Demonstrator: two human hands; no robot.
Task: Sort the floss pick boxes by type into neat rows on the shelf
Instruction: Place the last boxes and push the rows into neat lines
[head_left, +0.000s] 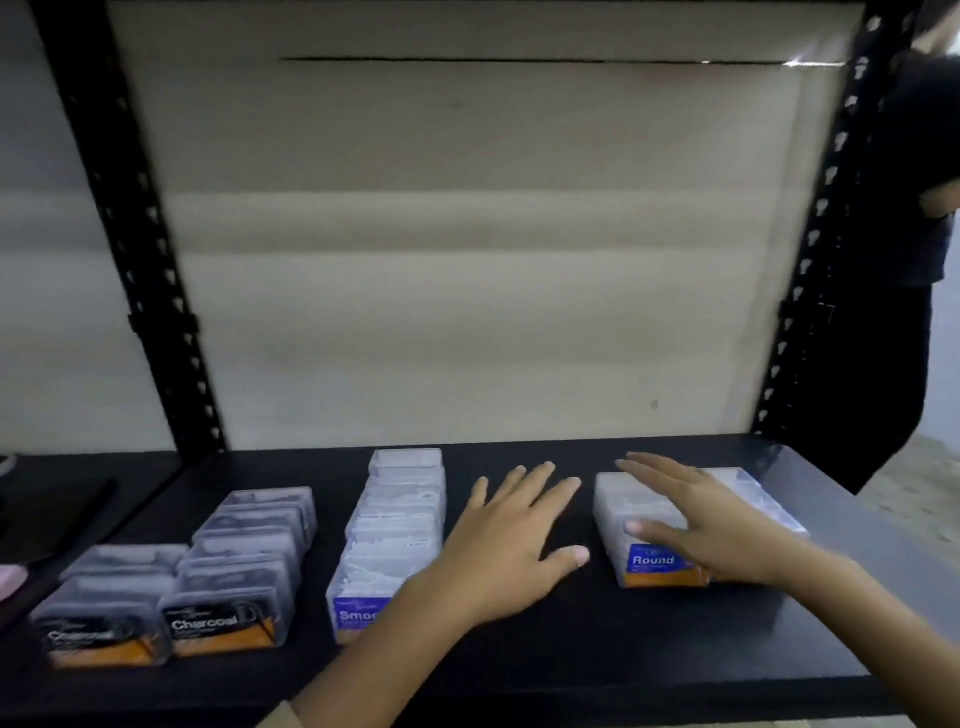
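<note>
Round boxes (675, 525), rightmost row on shelf (519, 670); right hand (717, 525) flat on top, fingers spread, apparently gripping nothing. Left hand (514, 545) open, empty, between rows. Square row by pressing evenly.

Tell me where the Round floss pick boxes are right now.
In the head view, the Round boxes sit in a row on the right part of the black shelf, under the open right hand, right of the Smooth row.

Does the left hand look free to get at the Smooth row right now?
Probably yes. The left hand is open and empty over bare shelf, right beside the Smooth row, with nothing between them.
</note>
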